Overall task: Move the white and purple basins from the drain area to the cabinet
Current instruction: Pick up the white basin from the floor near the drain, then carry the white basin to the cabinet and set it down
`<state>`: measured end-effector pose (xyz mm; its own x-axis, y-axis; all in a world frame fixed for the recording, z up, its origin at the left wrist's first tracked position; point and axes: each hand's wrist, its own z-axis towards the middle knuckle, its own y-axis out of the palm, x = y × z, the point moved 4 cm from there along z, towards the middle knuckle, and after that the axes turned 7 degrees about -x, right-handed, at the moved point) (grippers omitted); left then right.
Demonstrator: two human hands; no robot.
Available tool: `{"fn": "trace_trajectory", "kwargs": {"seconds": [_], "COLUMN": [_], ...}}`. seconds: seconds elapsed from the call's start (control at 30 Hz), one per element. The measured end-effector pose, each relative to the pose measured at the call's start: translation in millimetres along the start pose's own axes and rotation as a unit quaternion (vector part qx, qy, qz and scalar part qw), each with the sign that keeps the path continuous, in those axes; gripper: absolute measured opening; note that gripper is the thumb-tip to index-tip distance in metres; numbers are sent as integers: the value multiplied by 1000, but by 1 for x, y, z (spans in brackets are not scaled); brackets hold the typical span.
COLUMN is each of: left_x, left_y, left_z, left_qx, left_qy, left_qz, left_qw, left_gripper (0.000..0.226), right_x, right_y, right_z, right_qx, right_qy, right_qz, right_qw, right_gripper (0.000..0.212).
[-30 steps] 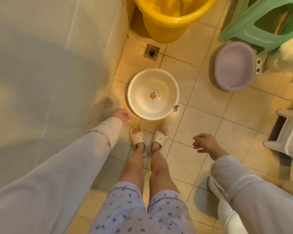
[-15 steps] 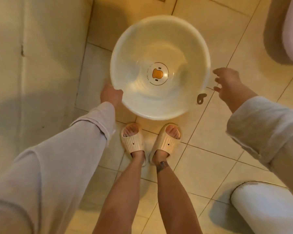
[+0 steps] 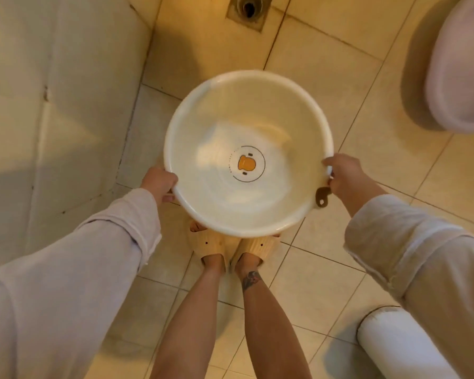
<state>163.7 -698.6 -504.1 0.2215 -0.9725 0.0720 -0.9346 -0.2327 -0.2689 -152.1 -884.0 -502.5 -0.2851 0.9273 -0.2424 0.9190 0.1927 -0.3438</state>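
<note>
The left hand (image 3: 159, 179) and right hand (image 3: 340, 175) each had fingers curled onto opposite sides of the white basin (image 3: 246, 151) rim, holding it above the slippers (image 3: 207, 243). It looked light, stiff and probably slick, so the rim suited best. Beyond, the purple basin (image 3: 460, 72) stood near the floor drain (image 3: 248, 9).

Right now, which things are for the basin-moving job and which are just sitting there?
For the job:
white basin, held at its rim by the left hand and the right hand
purple basin, tilted, at the right edge

Just there:
floor drain
slippers
white rounded fixture, bottom right
</note>
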Motion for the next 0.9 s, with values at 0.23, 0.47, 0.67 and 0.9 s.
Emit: {"fn": "trace_trajectory", "kwargs": {"seconds": [0.23,0.47,0.67,0.9], "left_x": [-23,-32,-35,-19], "left_y": [-48,-100,-118,-118], "left_z": [-145,-296,-385,-462], "left_qx": [25,92,39,-10], "left_qy": [17,94,119,190], "left_qz": [-33,-97,-133,-128], "left_qw": [999,987,983,973], "left_gripper": [40,33,42,43], "right_x": [21,29,22,12], "right_y": [-56,-119,-164,-208], "right_z": [-150,-308,-400,-462], "right_qx": [23,-4,-49,-104], "right_qy": [37,30,3,-60], "right_qz": [44,153,226,260], "right_qw": [998,988,973,958], "right_gripper": [32,34,25,4]}}
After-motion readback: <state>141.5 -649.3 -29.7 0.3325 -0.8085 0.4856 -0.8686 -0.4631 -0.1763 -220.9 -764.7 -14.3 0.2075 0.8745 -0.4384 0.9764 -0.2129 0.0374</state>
